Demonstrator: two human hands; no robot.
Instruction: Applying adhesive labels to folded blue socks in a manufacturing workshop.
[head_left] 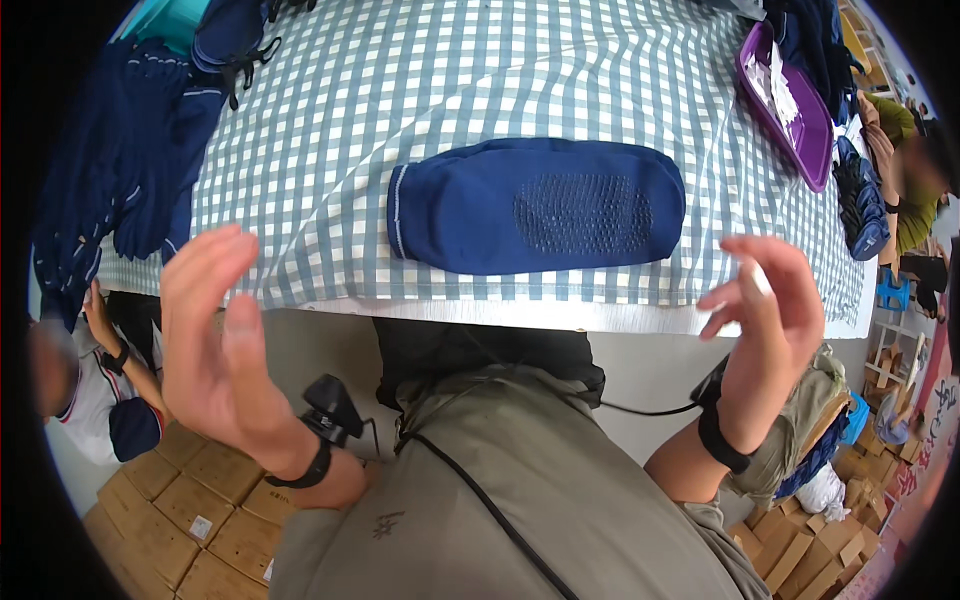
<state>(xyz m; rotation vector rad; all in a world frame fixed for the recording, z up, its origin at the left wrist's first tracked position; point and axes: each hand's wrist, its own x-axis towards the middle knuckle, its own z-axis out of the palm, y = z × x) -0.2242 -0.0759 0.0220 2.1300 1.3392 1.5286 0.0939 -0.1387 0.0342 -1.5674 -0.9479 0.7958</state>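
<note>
A dark blue fabric tube (460, 215), with pale stitching at its left end and a patch of small raised dots on its right half, lies flat across the checked tablecloth (480, 90). It could be a knee or sleeve pad; its exact kind does not show. My left hand (215, 340) is raised left of it, fingers stretched and thumb apart, holding nothing. To the lower right, my right hand (775, 305) hovers near the table edge with its fingers loosely curved and spread, and nothing in it. Neither hand touches the fabric.
Dark blue garments (130, 150) pile up at the left edge. A purple basket (815, 150) with white papers stands at the right, beside more dark cloth. Cardboard boxes (190, 500) are stacked at lower left. Another person (100, 400) sits at left; one more (910, 180) is at right.
</note>
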